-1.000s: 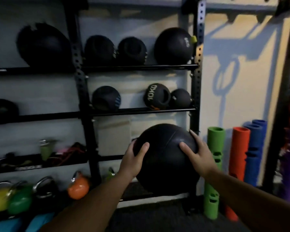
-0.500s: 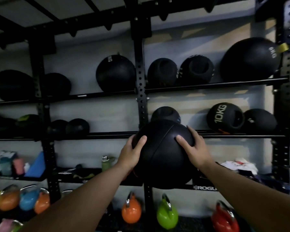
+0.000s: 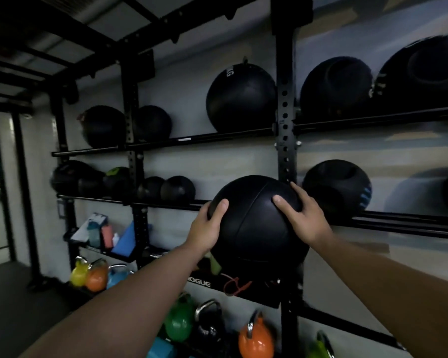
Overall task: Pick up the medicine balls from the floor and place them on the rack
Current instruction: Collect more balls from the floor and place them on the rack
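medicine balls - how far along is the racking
Done: many balls already sit on the rack, such as the large ball. In hand: one medicine ball, held between left hand and right hand at the middle shelf, not yet set down. Left: placing it; floor balls cannot be seen.

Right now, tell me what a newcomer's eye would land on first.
The big black medicine ball, centre frame, pressed between the left hand and right hand at middle-shelf height before the rack. Then the dark balls lining the upper shelves, and the bright kettlebells at the bottom.
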A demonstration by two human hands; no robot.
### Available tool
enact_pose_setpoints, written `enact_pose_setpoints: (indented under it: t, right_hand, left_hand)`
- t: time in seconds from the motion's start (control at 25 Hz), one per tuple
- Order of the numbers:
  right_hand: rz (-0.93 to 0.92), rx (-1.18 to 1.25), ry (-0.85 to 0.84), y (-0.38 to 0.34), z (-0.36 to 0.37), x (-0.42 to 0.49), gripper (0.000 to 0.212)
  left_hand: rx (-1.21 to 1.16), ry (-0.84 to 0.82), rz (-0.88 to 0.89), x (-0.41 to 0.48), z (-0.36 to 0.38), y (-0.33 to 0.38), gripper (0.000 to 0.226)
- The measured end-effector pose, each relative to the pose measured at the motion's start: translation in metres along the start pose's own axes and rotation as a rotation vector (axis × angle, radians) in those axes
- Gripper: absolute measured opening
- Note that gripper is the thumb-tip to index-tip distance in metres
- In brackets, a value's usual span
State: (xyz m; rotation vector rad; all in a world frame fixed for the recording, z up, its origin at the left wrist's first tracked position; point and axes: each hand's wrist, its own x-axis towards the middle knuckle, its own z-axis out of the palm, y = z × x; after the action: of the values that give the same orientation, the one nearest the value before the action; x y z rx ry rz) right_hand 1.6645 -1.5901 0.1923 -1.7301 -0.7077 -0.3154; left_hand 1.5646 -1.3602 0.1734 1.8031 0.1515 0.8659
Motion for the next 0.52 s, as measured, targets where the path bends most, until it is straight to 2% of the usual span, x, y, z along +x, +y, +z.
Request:
enact_pose_setpoints:
  t: [0.08, 0.2, 0.32, 0.48, 0.52]
  right_hand:
    - [-0.02, 0.02, -0.033, 0.005, 0.014, 0.036, 0.116]
    - [-0.052, 0.031, -0.051, 0.016, 0.033, 0.088, 0.114]
    - [-0.061, 0.047, -0.058, 0.034, 0.059, 0.13, 0.121]
    - [-0.062, 0.096, -0.025, 0.054, 0.091, 0.198, 0.097]
    - [-0.068, 0.087, -0.018, 0.059, 0.103, 0.219, 0.101]
  left_hand:
    - [0.007, 0.048, -0.016, 0.03, -0.002, -0.001, 0.079]
    - [0.028, 0.101, -0.015, 0.075, -0.002, -0.013, 0.094]
    - [0.058, 0.105, -0.01, 0.119, -0.004, -0.031, 0.095]
    - [0.061, 0.091, 0.009, 0.195, -0.004, -0.06, 0.093]
    - [0.055, 0.086, 0.001, 0.218, -0.006, -0.071, 0.093]
